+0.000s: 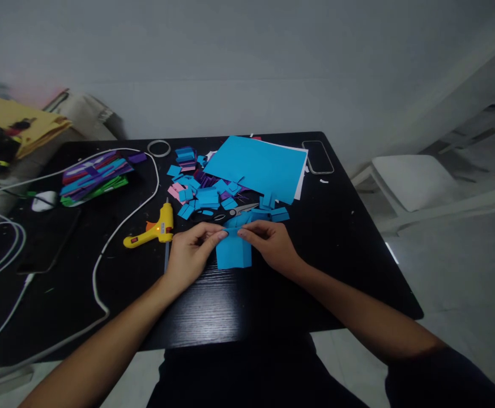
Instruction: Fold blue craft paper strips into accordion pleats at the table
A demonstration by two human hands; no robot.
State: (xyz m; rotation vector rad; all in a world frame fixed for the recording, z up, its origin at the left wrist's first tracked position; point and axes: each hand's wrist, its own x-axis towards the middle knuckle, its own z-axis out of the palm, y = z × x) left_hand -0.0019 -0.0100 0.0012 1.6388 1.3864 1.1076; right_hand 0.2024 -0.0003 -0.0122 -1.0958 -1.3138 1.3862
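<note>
A folded piece of blue paper (234, 253) is held over the near part of the black table. My left hand (194, 249) pinches its upper left edge between thumb and fingers. On the upper right edge, my right hand (272, 243) pinches it the same way. Just beyond my hands lie scissors (242, 210), partly covered by blue paper pieces (207, 196). To the left of my left hand rests a yellow glue gun (162, 226), with a small orange light showing on it.
A large blue sheet (260, 167) lies at the back over white paper. A phone (318, 157) is at the far right corner. Bundled coloured paper strips (95, 174), a white cable (98, 266) and another phone (50, 241) occupy the left. A white chair (413, 181) stands right of the table.
</note>
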